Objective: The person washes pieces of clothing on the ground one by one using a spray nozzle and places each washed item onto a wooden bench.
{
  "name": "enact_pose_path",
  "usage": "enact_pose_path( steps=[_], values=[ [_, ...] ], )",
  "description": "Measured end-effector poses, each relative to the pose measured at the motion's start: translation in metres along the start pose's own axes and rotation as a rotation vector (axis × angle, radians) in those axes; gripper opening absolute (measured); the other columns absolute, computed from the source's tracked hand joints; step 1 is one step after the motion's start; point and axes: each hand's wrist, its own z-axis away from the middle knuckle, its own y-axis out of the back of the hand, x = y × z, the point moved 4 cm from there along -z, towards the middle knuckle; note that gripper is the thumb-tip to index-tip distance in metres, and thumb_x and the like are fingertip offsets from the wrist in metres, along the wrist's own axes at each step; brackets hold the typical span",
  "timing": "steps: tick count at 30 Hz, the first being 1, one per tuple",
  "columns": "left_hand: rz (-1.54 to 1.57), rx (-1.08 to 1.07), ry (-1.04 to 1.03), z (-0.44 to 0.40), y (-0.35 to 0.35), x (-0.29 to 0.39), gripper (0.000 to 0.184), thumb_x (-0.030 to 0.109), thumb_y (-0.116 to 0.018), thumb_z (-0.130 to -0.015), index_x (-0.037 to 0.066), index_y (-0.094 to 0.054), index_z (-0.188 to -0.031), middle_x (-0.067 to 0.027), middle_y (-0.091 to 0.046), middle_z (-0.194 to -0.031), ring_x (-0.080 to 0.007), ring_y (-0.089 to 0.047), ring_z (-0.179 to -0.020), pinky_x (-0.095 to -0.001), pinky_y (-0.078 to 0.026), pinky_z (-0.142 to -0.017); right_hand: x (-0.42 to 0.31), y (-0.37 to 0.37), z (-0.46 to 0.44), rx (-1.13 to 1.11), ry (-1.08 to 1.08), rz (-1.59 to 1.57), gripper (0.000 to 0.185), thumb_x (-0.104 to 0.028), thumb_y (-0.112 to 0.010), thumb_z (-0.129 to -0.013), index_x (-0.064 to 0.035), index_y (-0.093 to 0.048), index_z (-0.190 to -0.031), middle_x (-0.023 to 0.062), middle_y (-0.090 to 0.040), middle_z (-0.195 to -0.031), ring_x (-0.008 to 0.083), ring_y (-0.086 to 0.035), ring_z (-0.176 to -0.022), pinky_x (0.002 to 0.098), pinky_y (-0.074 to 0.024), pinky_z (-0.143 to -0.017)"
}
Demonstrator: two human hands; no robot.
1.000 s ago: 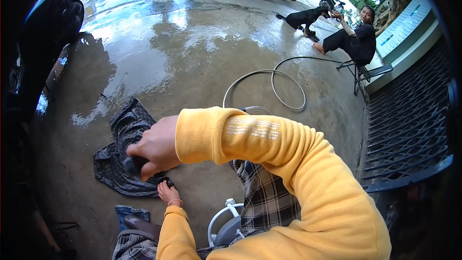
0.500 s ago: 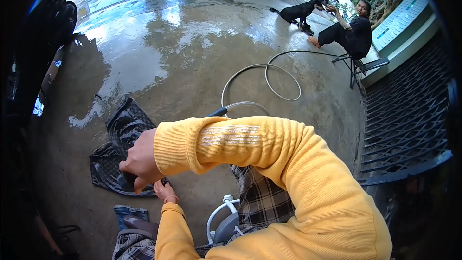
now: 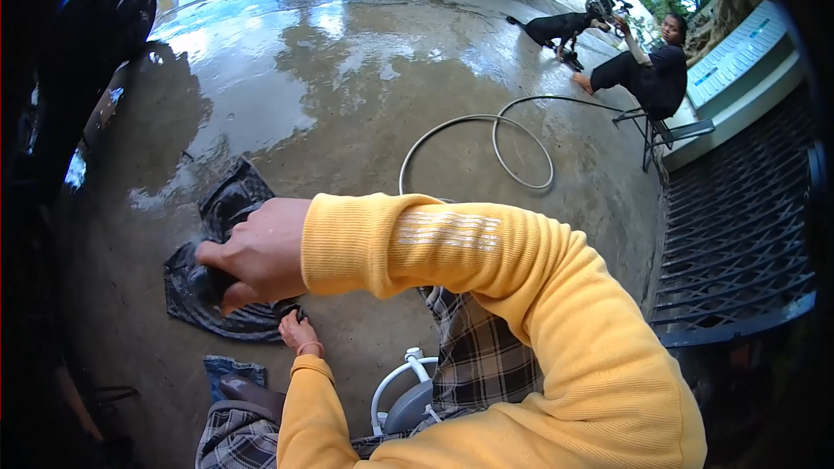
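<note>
A wet, dark patterned garment [image 3: 234,181], which looks like a pair of trousers, lies spread on the concrete floor. Over its middle, my right hand [image 3: 259,247] has its fingers curled round a dark object that is mostly hidden beneath them. My left hand [image 3: 298,330] is closed on the garment's near right edge. Part of the garment is covered by my right hand and sleeve.
A grey hose [image 3: 521,175] loops across the wet floor. A black dog [image 3: 552,30] stands near a seated person [image 3: 656,74] at the upper right. A metal grille [image 3: 730,243] is on the right, and a white-framed stool [image 3: 408,404] sits beneath me.
My right hand has moved up and slightly right across the garment, and its wrist has turned. My left hand keeps its hold at the edge. The view has shifted slightly.
</note>
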Motion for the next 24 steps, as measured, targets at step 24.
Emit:
enact_pose_path(
  steps=[24],
  values=[
    [-0.046,-0.169,-0.030,0.030,-0.005,0.048,0.016,0.013,-0.058,-0.085,0.018,-0.070,-0.094,-0.0026,-0.065,-0.095,-0.0245,-0.058,-0.100,-0.0386,-0.046,-0.087,0.019,0.002,-0.018,-0.060,-0.119,-0.119,0.046,-0.033,-0.067,-0.089,-0.0114,-0.052,-0.127,0.0185,-0.065,-0.076,0.0382,-0.065,-0.070,0.0447,-0.0498,-0.067]
  ],
)
